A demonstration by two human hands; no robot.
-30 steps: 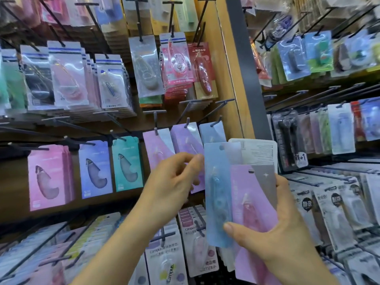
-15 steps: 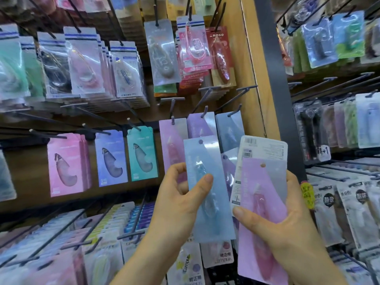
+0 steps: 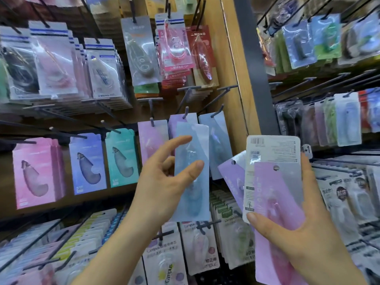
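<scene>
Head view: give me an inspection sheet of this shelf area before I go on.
Surface: wooden peg wall, hooks loaded.
Job's things: blue correction-tape pack; pink pack, barcode-back pack and purple pack, fanned.
Clutter: MONO packs above, Campus packs below.
Fingers: left hand pinches the blue correction-tape pack; right hand grips the fan.
Cables: nothing seen.
Surroundings: second rack at right.

The left forearm (image 3: pixel 115 249) and the right forearm (image 3: pixel 347 272) are bare as far as the lower edge of the view; the left hand (image 3: pixel 164 188) and the right hand (image 3: pixel 312 239) are bare too, with long, slim fingers. The nails are short, rounded and plain; they show best on the left thumb (image 3: pixel 199 164) and the right thumb (image 3: pixel 251 217).
</scene>
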